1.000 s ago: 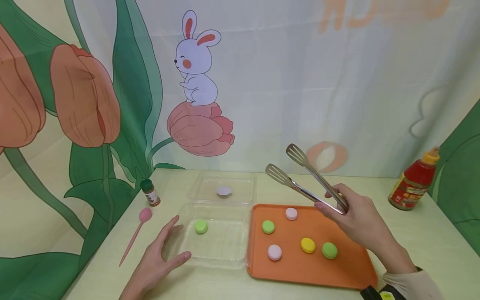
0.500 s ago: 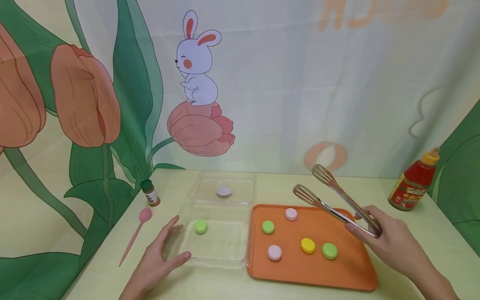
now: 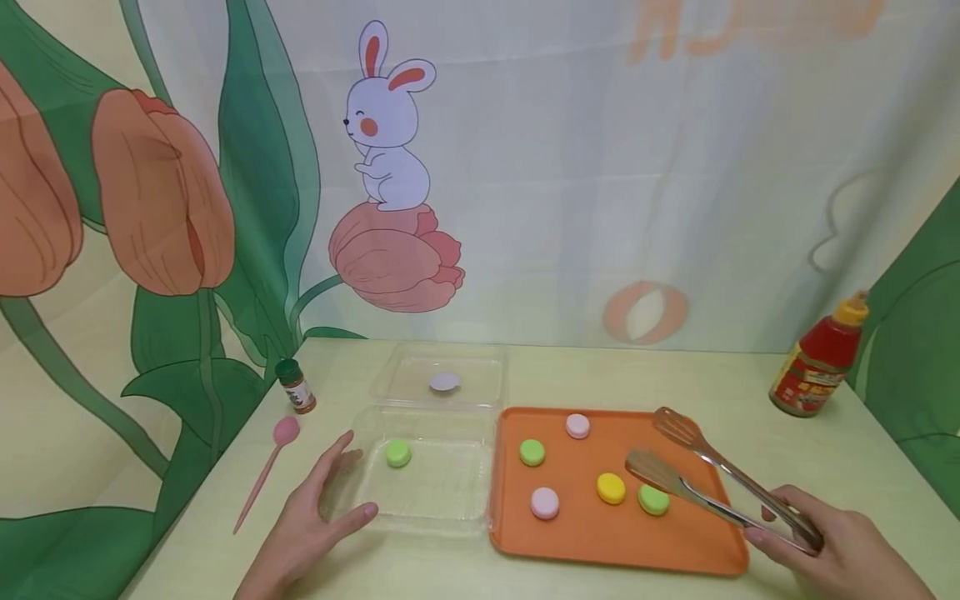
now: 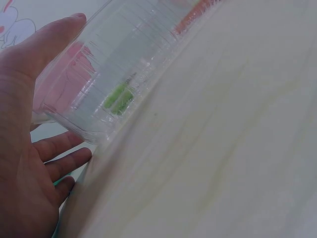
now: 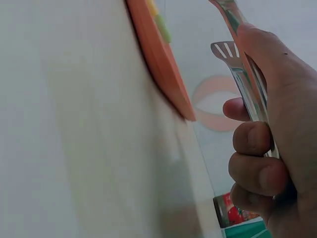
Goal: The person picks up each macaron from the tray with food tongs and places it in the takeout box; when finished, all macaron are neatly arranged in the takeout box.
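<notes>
My right hand [image 3: 843, 537] grips metal tongs [image 3: 738, 477] by the hinge end. Their slotted tips stand apart over the right part of an orange tray [image 3: 600, 546], partly in front of a green macaron [image 3: 654, 502]. Also on that tray lie a yellow macaron [image 3: 611, 489], another green macaron [image 3: 532, 452] and two pink macarons [image 3: 544, 503]. A clear plastic box [image 3: 450, 492] with its lid folded back holds one green macaron [image 3: 398, 453]. Beside the box's left wall is my left hand [image 4: 25, 129], thumb and fingers spread around its corner.
A pink spoon [image 3: 266, 475] and a small green-capped jar [image 3: 297, 387] are on the table's left side. At the back right stands a red sauce bottle [image 3: 817, 362] with a yellow cap. A printed curtain [image 3: 540, 208] hangs behind the table.
My right hand has carried the tongs rightward, down and nearer to me, from behind the tray to over its right part. The left hand and the macarons stay put.
</notes>
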